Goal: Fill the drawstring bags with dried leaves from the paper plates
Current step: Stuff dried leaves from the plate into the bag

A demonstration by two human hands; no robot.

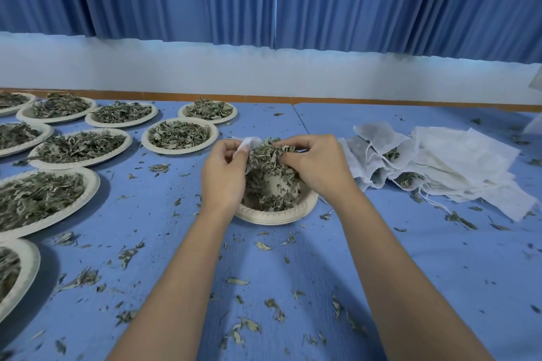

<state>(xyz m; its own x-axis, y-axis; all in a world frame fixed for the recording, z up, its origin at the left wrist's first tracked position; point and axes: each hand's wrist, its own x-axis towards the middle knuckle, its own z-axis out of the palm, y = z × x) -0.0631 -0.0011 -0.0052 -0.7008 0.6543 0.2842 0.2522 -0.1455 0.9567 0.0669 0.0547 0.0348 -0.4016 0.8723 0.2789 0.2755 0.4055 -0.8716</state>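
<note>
A stack of paper plates (275,215) sits in the middle of the blue table, with some dried leaves (271,202) left in the top plate. Above it my left hand (224,173) pinches the edge of a white drawstring bag (247,143). My right hand (318,165) grips a clump of dried leaves (268,152) at the bag's mouth. Most of the bag is hidden behind the leaves and my hands.
Several paper plates heaped with dried leaves (180,135) cover the left side of the table. A pile of white bags (440,167), some with leaves showing, lies at the right. Loose leaf bits (264,246) are scattered over the tablecloth. Blue curtains hang behind.
</note>
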